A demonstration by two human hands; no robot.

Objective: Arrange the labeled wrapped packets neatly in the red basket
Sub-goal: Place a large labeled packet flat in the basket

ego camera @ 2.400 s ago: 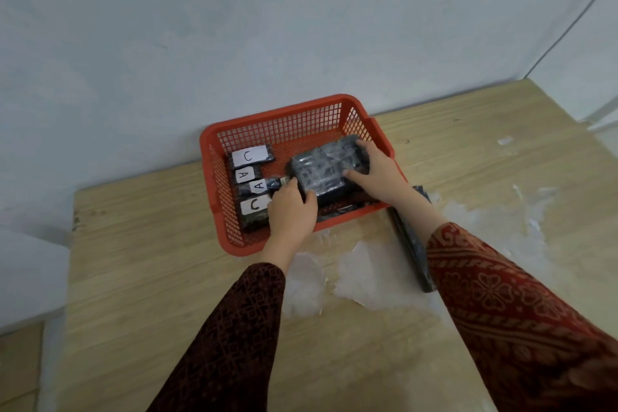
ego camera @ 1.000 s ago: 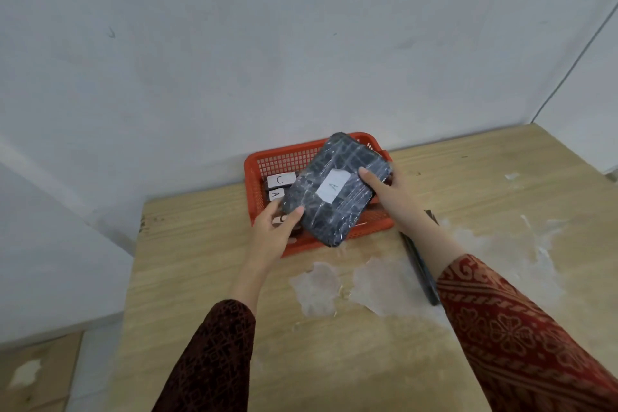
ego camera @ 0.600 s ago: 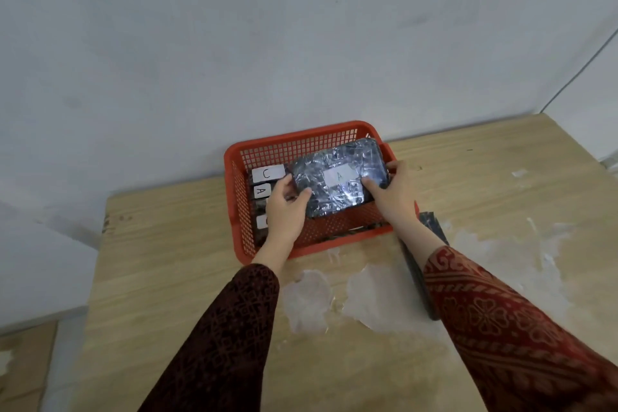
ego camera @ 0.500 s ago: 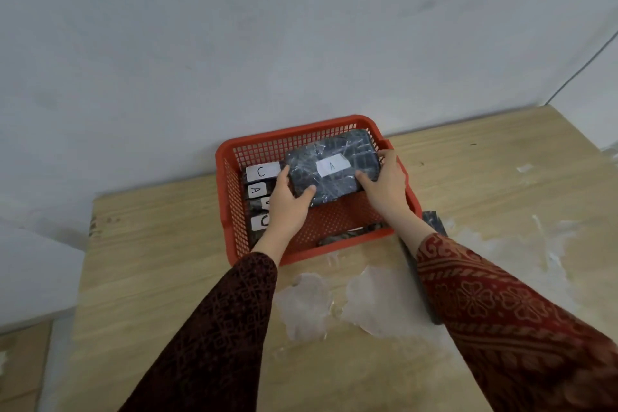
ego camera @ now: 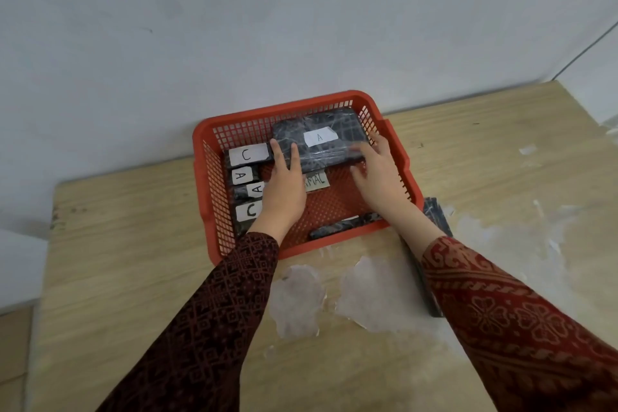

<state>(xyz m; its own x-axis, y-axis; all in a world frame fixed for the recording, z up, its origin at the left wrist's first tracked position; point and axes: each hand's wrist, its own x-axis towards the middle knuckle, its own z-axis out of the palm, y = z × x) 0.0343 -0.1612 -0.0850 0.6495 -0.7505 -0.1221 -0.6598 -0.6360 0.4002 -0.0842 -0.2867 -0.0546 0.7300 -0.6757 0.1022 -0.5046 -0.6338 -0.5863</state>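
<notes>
The red basket (ego camera: pixel 398 157) stands on the wooden table against the wall. A large dark wrapped packet labeled A (ego camera: pixel 319 140) lies in its back right part. My left hand (ego camera: pixel 284 187) has its fingers over the packet's left end, and my right hand (ego camera: pixel 378 174) grips its near right corner. Along the basket's left wall sits a row of small packets labeled C (ego camera: pixel 249 154), A (ego camera: pixel 242 174), A (ego camera: pixel 255 190) and C (ego camera: pixel 249 211). Another dark packet (ego camera: pixel 344 227) lies against the front wall. A paper label (ego camera: pixel 316 180) lies on the basket floor.
A dark wrapped packet (ego camera: pixel 434 212) lies on the table just right of the basket, partly under my right forearm. Whitish patches (ego camera: pixel 368 298) mark the table (ego camera: pixel 133 278) in front of the basket. The wall rises directly behind the basket.
The large A packet was lifted out and turned label-up. It has come back down into the back right of the basket, with both hands staying on it.
</notes>
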